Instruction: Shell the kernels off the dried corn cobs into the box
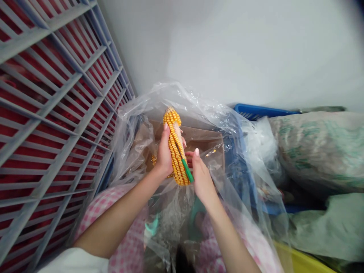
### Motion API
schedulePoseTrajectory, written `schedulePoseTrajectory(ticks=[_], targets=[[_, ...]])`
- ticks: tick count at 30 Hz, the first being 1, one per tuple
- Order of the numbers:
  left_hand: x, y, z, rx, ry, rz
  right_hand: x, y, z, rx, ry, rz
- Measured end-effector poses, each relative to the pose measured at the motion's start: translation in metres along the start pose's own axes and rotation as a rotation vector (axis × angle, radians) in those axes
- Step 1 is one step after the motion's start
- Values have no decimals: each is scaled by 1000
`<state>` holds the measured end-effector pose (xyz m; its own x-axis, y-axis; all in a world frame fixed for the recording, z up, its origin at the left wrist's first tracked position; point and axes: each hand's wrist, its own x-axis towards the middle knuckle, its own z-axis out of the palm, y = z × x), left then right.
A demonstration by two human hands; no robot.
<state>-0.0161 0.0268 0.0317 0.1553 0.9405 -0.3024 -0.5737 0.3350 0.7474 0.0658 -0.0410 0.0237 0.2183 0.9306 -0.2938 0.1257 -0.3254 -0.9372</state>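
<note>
My left hand (165, 151) is wrapped round a yellow corn cob (175, 157) and holds it tilted, with its top end away from me. Near that end a pale strip on the right side is bare of kernels. A thin dark tool with a green handle (187, 170), like a small screwdriver, lies slantwise along the cob. Beside the handle is my right hand (201, 174), its thumb raised and apart from the fingers, which reach toward the cob and are partly hidden. Below, a clear plastic bag (170, 91) lines a box, with loose kernels (211, 152) in it.
A grey slatted crate (76, 129) with red contents rises close on the left. A white wall (227, 49) stands behind. To the right are a blue basket (264, 113), a stuffed woven sack (321, 148), a greenish cloth or sack (330, 223) and a yellow edge (298, 258).
</note>
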Motion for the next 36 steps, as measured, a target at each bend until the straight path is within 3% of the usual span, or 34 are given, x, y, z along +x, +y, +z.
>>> schedulePoseTrajectory(ticks=[3, 12, 17, 27, 29, 33, 36], targets=[[-5, -2, 3, -11, -4, -35, -3, -1, 7, -48, -28, -4], [-2, -10, -2, 0, 32, -90, -1, 13, 19, -315, 101, -91], [9, -19, -10, 15, -17, -116, 8, 24, 24, -317, 181, -69], [20, -24, -14, 8, -55, -226, 20, 31, 29, -251, 203, -37], [22, -25, -14, 13, -49, -203, 22, 31, 26, -247, 190, -18], [26, -19, -12, 29, -24, -54, 23, 17, 9, -181, 10, -30], [27, -7, -10, 93, 55, 74, 17, 2, -7, -176, 118, -165]])
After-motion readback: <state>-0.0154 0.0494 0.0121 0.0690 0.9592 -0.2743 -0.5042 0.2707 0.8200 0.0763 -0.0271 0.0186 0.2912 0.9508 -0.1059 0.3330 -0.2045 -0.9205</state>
